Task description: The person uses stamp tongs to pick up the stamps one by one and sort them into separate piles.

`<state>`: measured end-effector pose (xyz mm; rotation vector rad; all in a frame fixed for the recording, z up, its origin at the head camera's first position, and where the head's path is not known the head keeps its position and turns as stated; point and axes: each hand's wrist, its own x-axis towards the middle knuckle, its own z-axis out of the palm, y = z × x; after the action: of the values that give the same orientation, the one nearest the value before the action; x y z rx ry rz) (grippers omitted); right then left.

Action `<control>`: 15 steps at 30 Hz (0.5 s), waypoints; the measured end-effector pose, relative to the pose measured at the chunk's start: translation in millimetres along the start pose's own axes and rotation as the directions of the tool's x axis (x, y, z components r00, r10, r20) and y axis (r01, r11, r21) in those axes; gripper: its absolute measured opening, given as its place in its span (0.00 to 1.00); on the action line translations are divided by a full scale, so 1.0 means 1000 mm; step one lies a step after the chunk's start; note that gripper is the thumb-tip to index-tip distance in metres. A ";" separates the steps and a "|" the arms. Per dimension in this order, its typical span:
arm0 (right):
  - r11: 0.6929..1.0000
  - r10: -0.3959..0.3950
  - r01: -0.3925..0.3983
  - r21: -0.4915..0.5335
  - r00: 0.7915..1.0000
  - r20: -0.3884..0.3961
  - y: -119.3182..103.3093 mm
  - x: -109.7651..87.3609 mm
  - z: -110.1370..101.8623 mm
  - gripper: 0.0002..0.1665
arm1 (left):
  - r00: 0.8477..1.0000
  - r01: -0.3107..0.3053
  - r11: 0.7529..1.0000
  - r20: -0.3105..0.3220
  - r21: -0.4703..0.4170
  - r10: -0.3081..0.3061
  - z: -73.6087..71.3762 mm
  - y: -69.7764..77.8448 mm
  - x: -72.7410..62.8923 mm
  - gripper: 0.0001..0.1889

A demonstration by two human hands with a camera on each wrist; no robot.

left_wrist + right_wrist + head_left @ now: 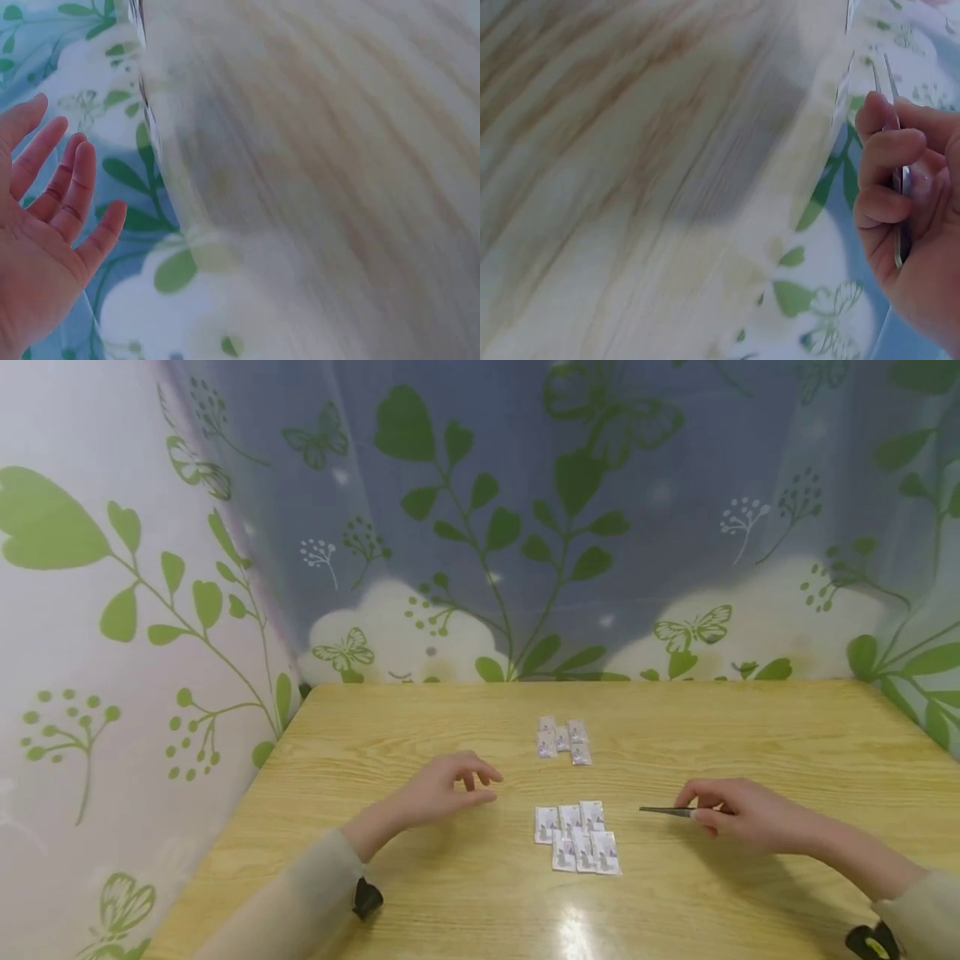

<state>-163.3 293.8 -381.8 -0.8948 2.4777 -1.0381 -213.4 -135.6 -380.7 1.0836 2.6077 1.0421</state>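
In my right hand I grip a pair of metal tweezers, pointed left in the head view. Their two tips stand slightly apart with nothing between them, as the right wrist view shows. My left hand hovers over the table with loosely bent fingers and holds nothing; the left wrist view shows its spread fingers. Between the hands lies a near group of small white printed packets, in two overlapping rows. Farther back, a second group of smaller-looking packets lies in a loose cluster. Neither hand touches a packet.
The wooden table runs back to a hanging curtain printed with leaves and butterflies. More of the same cloth hangs along the left side. Dark straps or devices sit at both wrists.
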 end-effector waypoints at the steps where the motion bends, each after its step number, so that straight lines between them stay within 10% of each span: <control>1: 1.000 0.005 -0.005 0.005 1.000 -0.014 0.002 -0.003 -0.002 0.09 | 1.000 -0.005 1.000 -0.012 -0.002 0.005 -0.003 -0.004 -0.003 0.14; 15: 0.986 0.128 -0.149 -0.081 0.969 -0.213 0.039 -0.014 -0.024 0.09 | 0.960 0.172 0.985 -0.224 0.003 -0.167 -0.054 -0.053 -0.057 0.13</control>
<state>-181.3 337.1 -393.3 -0.6571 2.7388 -1.0170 -221.4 -229.8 -382.1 0.7677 2.8316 1.1577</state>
